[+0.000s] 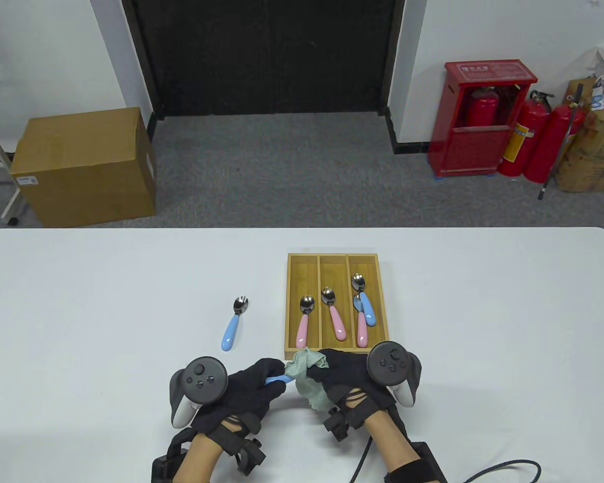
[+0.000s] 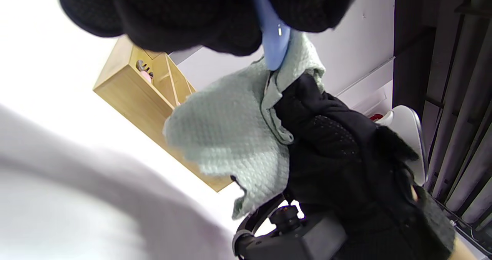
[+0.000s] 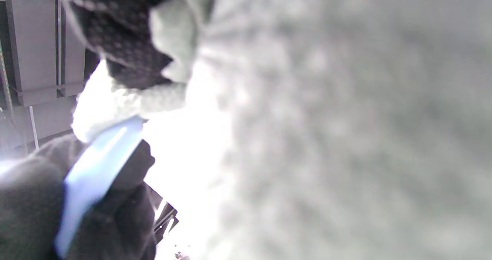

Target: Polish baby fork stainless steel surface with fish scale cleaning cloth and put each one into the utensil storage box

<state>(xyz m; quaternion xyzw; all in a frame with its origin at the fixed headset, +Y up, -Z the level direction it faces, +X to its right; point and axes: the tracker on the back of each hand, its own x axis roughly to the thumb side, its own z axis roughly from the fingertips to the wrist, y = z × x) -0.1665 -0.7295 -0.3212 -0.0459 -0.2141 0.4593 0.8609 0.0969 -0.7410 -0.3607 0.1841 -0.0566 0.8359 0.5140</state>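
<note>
My left hand (image 1: 261, 385) grips the blue handle of a baby fork (image 1: 277, 379), also seen as a blue handle (image 2: 272, 41) in the left wrist view. Its steel head is hidden inside the pale green cloth (image 1: 309, 375), which my right hand (image 1: 345, 377) holds bunched around it. Just beyond both hands stands the wooden storage box (image 1: 292, 261), with two pink-handled forks (image 1: 302, 322) and a blue and pink pair (image 1: 365, 312) in its compartments. Another blue-handled fork (image 1: 233, 324) lies loose on the table left of the box.
The white table (image 1: 105, 302) stretches wide to both sides. Beyond its far edge are a cardboard box (image 1: 83, 166) on the floor at left and a red extinguisher cabinet (image 1: 478, 121) at right.
</note>
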